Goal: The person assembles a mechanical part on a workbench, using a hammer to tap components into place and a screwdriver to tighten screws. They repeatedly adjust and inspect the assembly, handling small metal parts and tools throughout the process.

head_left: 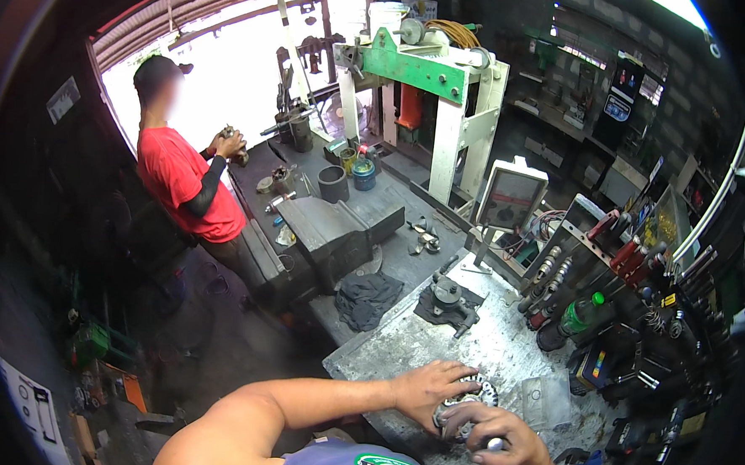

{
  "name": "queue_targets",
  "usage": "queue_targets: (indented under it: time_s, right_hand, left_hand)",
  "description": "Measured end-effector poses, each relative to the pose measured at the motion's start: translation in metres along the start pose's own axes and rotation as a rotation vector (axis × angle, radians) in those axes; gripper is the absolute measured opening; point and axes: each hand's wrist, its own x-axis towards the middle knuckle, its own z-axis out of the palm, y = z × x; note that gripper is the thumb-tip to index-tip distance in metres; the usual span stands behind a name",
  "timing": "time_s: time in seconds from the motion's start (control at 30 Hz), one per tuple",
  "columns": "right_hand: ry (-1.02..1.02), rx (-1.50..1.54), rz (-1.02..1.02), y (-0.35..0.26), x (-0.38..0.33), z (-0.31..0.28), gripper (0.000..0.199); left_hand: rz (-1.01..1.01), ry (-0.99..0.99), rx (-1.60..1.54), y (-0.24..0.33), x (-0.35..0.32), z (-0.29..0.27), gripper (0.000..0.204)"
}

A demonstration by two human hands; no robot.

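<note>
My left hand point(428, 390) lies on a round toothed metal part point(470, 396) that rests on the worn grey bench top point(434, 345), fingers wrapped over its left side. My right hand point(499, 433) is closed around a tool with a shiny metal end point(494, 444), its fingers bent over the same part from the front. Most of the part is hidden under both hands.
A small metal assembly on a dark rag point(450, 302) lies further back on the bench. A green bottle point(577, 317) and racked tools stand at the right. A big vise point(332, 233), a dark cloth point(367, 298) and a green-and-white press point(431, 84) sit beyond. A person in a red shirt point(185, 185) works at the left.
</note>
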Motion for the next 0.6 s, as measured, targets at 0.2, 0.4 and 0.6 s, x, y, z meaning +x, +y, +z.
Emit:
queue_targets:
  time_s: [0.2, 0.4, 0.6]
  right_hand:
    - [0.119, 0.077, 0.088, 0.006, -0.019, 0.024, 0.017]
    - [0.245, 0.115, -0.071, 0.004, -0.016, 0.026, 0.020]
    - [0.401, -0.054, -0.002, 0.007, -0.034, 0.042, 0.024]
  left_hand:
    - [0.045, -0.067, -0.018, -0.009, 0.007, -0.007, 0.132]
    - [-0.017, -0.123, -0.057, -0.011, 0.010, -0.011, 0.129]
    - [-0.219, -0.120, 0.048, 0.017, 0.005, -0.008, 0.119]
